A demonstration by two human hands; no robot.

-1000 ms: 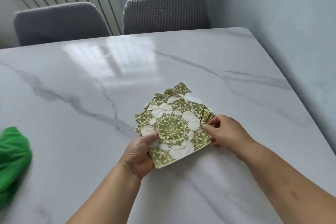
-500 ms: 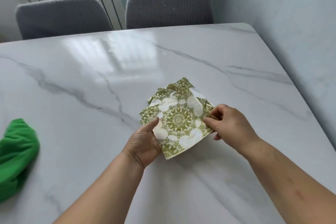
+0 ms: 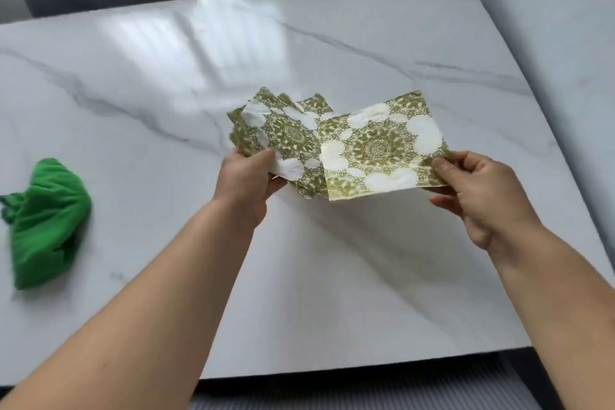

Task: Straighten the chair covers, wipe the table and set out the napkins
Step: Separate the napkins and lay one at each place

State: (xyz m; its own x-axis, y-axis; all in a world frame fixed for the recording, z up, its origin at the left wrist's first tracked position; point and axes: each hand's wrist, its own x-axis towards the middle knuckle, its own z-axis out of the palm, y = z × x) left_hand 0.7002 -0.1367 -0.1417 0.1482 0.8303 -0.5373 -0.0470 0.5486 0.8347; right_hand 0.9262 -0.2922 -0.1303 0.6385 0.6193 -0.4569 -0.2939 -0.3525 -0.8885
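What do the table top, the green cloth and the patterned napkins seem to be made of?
The table top looks like polished marble or a marble-look slab: white with grey veins, glossy, mirroring light.
The green cloth seems a soft matt textile, perhaps microfibre: it lies crumpled in folds.
The patterned napkins are probably thin printed paper: matt, lightly embossed, bending where held.
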